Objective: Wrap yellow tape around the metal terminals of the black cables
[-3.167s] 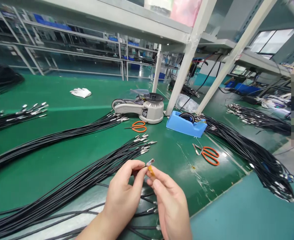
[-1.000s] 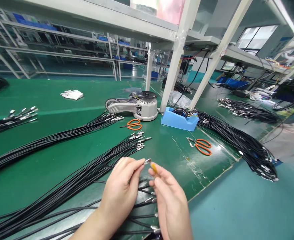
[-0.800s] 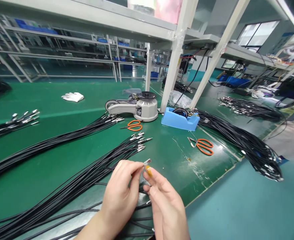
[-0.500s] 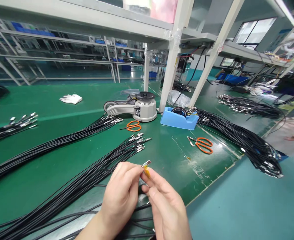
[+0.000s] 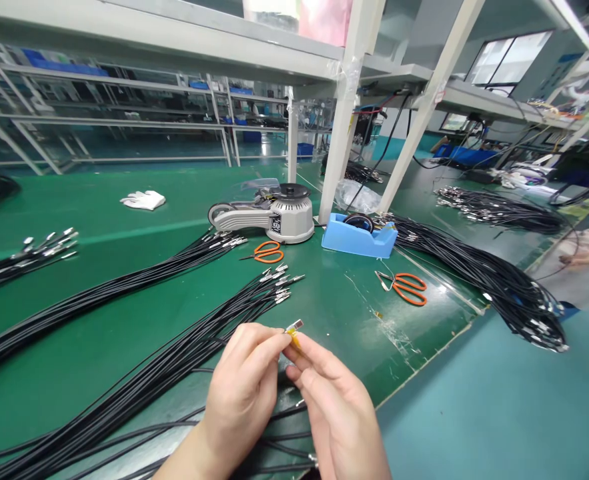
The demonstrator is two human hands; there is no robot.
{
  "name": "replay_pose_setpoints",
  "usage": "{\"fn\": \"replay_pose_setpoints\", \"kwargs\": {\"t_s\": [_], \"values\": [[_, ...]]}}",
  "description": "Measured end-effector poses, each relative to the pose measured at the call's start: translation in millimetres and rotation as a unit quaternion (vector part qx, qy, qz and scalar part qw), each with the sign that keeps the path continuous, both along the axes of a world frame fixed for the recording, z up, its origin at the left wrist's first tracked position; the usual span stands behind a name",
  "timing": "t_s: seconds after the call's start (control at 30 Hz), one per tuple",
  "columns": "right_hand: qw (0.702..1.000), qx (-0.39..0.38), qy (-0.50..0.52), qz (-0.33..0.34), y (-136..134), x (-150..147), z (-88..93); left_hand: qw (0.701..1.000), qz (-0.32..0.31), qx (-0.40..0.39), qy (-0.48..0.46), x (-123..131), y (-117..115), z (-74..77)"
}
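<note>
Silver plug (image 5: 295,326) pokes out of the pinching left hand (image 5: 245,383). The right hand (image 5: 335,403) pinches yellow tape (image 5: 295,341) against it. Blue tape holder (image 5: 357,243) stands at one o'clock.

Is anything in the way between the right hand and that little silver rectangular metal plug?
Only the thin, shiny yellow strip that the right hand holds, close by the silver plug in the left hand. Nothing else visible stands between them.
</note>
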State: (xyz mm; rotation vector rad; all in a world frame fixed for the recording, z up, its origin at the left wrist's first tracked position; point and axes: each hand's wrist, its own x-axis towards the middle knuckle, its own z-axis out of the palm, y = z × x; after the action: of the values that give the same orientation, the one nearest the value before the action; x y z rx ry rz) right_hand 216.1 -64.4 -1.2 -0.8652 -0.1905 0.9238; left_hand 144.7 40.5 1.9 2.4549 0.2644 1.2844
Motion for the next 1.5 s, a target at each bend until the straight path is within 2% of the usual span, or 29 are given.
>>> {"fn": "replay_pose_setpoints", "kwargs": {"t_s": [0.8,1.5], "values": [[1.0,0.0,-0.009,0.013,1.6,3.1,2.2,1.0,0.017,-0.012,-0.009,-0.4,-0.4,2.0],[1.0,0.0,-0.004,0.01,3.5,2.4,5.4,1.0,0.014,-0.016,0.004,-3.2,-0.3,-3.8]]}}
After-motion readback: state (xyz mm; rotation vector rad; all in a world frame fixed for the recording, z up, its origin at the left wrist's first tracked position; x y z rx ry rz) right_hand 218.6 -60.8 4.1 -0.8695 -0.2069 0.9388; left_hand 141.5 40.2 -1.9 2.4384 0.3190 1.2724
